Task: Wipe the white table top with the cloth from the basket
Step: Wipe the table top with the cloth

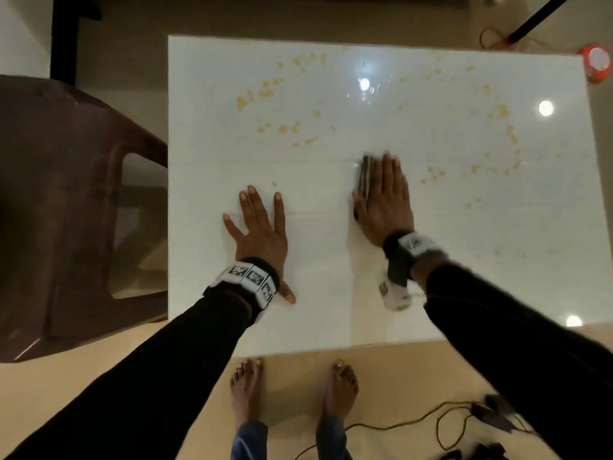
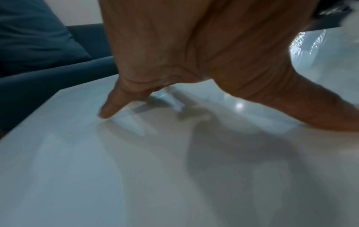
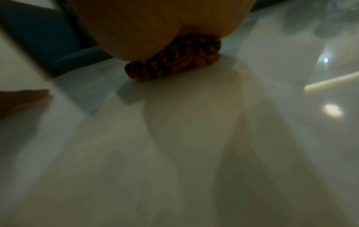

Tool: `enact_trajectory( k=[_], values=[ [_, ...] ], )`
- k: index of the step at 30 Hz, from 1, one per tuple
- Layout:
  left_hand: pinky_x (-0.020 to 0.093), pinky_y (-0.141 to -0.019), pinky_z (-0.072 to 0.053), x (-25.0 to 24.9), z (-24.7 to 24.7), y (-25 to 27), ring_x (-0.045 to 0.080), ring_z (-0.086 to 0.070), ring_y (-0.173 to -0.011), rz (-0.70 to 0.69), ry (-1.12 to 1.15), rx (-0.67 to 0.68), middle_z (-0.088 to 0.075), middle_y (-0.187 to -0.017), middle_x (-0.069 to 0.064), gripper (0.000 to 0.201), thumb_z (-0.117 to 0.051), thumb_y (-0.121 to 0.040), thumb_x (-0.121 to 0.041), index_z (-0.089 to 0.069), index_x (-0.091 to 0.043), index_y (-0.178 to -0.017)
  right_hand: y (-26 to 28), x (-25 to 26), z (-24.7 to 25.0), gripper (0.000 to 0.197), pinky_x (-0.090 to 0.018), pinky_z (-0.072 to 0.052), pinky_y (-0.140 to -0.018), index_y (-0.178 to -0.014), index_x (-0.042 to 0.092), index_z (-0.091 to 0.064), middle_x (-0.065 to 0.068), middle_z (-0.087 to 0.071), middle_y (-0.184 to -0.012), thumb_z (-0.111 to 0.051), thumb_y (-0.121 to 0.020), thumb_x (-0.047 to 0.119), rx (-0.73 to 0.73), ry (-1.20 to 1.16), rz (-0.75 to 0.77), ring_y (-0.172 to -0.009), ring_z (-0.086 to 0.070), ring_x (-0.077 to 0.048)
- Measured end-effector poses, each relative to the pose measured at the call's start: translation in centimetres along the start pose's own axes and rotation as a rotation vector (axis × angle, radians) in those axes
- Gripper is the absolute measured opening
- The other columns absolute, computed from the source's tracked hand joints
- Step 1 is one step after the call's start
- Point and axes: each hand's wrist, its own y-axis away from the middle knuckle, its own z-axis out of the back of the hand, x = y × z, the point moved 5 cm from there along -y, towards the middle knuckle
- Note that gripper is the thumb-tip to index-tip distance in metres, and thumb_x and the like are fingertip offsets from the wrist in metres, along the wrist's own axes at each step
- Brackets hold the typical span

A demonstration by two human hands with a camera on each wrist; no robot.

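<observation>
Cloth (image 1: 364, 175) pressed flat under right hand (image 1: 384, 200) for wiping; left hand (image 1: 262, 227) spread on desk (image 1: 464, 227), likely bracing; stains (image 1: 285, 127) beyond cloth.

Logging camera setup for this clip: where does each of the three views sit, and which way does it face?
Head: worn on the head, looking down on the white table top; shows both sleeves, left hand, right hand and bare feet.
Left wrist: under the left hand, looking along the spread fingers on the table.
Right wrist: under the right hand, facing the cloth it presses.
Shared: head and right wrist both show the cloth under the right hand.
</observation>
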Motion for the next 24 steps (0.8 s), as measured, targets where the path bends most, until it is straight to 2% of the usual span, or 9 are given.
enact_trajectory(
  k=[1, 3, 5, 8, 10, 14, 17, 19, 24],
  values=[
    [0.082, -0.109, -0.006, -0.8, 0.1, -0.4, 0.064, 0.014, -0.145, 0.048, -0.006, 0.011, 0.026, -0.151, 0.048, 0.192, -0.086, -0.023, -0.075, 0.036, 0.005, -0.148, -1.4, -0.3, 0.6, 0.078, -0.050, -0.010, -0.133, -0.167, 0.005, -0.006, -0.022, -0.002, -0.175, -0.016, -0.106, 0.053, 0.005, 0.019, 0.033, -0.163, -0.002, -0.038],
    [0.081, -0.112, -0.012, -1.7, -0.3, -1.4, 0.063, 0.009, -0.147, 0.132, -0.011, -0.013, 0.020, -0.153, 0.048, 0.169, -0.091, -0.054, -0.059, 0.030, 0.004, -0.152, -0.9, -1.4, 0.4, 0.076, -0.049, -0.010, -0.133, -0.167, 0.002, -0.007, -0.023, -0.003, -0.175, -0.020, -0.109, 0.050, -0.009, 0.050, 0.110, -0.163, -0.002, -0.038],
    [0.075, -0.115, -0.016, -2.0, -0.6, -1.9, 0.063, 0.009, -0.147, 0.191, -0.006, -0.048, 0.019, -0.154, 0.048, 0.148, -0.087, -0.074, -0.045, 0.029, 0.002, -0.153, 3.9, -2.0, -0.3, 0.074, -0.051, -0.013, -0.132, -0.165, -0.001, -0.009, -0.025, -0.004, -0.174, -0.019, -0.110, 0.048, -0.001, 0.056, 0.129, -0.163, -0.002, -0.039],
    [0.073, -0.116, -0.018, -2.0, -0.6, -2.3, 0.062, 0.008, -0.148, 0.240, -0.019, -0.058, 0.018, -0.155, 0.047, 0.146, -0.087, -0.075, -0.040, 0.029, 0.002, -0.153, 13.6, -2.1, -2.5, 0.075, -0.050, -0.011, -0.132, -0.165, -0.002, -0.006, -0.024, 0.000, -0.175, -0.029, -0.110, 0.043, 0.044, 0.044, 0.091, -0.163, 0.001, -0.038],
    [0.073, -0.116, -0.017, -2.1, -0.9, -2.3, 0.062, 0.007, -0.148, 0.237, -0.031, -0.054, 0.018, -0.155, 0.047, 0.145, -0.086, -0.076, -0.041, 0.028, 0.002, -0.153, 15.8, -2.1, -3.0, 0.078, -0.048, -0.009, -0.132, -0.166, 0.003, 0.003, -0.021, 0.003, -0.175, -0.031, -0.109, 0.045, 0.070, 0.055, 0.163, -0.164, 0.002, -0.036],
    [0.074, -0.116, -0.016, -2.1, -1.1, -2.2, 0.062, 0.006, -0.148, 0.232, -0.076, -0.078, 0.016, -0.155, 0.047, 0.144, -0.086, -0.077, -0.042, 0.028, 0.002, -0.154, 6.8, -3.0, -1.2, 0.075, -0.054, -0.018, -0.130, -0.166, 0.006, 0.001, -0.027, -0.009, -0.173, -0.027, -0.108, 0.045, 0.038, 0.097, 0.250, -0.161, -0.011, -0.043],
    [0.074, -0.115, -0.014, -2.0, -1.3, -2.2, 0.062, 0.008, -0.148, 0.218, -0.087, -0.076, 0.017, -0.155, 0.048, 0.146, -0.086, -0.076, -0.044, 0.029, 0.003, -0.153, -1.2, -4.1, 0.9, 0.081, -0.048, -0.007, -0.133, -0.166, 0.003, -0.003, -0.022, 0.000, -0.175, -0.021, -0.105, 0.053, 0.014, -0.005, 0.024, -0.163, 0.000, -0.038],
    [0.074, -0.116, -0.014, -1.9, -1.0, -2.0, 0.061, 0.008, -0.148, 0.230, -0.094, -0.061, 0.017, -0.155, 0.047, 0.147, -0.086, -0.075, -0.047, 0.029, 0.003, -0.153, -2.2, -4.1, 1.2, 0.081, -0.046, -0.003, -0.134, -0.167, 0.004, 0.001, -0.018, 0.006, -0.176, -0.022, -0.106, 0.053, 0.012, -0.039, -0.026, -0.163, 0.006, -0.034],
    [0.077, -0.115, -0.009, -2.2, -0.7, -1.8, 0.060, 0.010, -0.148, 0.227, -0.084, -0.055, 0.019, -0.155, 0.047, 0.153, -0.088, -0.071, -0.048, 0.031, 0.003, -0.152, 10.9, -3.5, -1.3, 0.077, -0.052, -0.016, -0.132, -0.166, 0.000, -0.004, -0.023, 0.000, -0.175, -0.030, -0.109, 0.045, 0.005, -0.005, 0.003, -0.163, 0.000, -0.038]
  ],
)
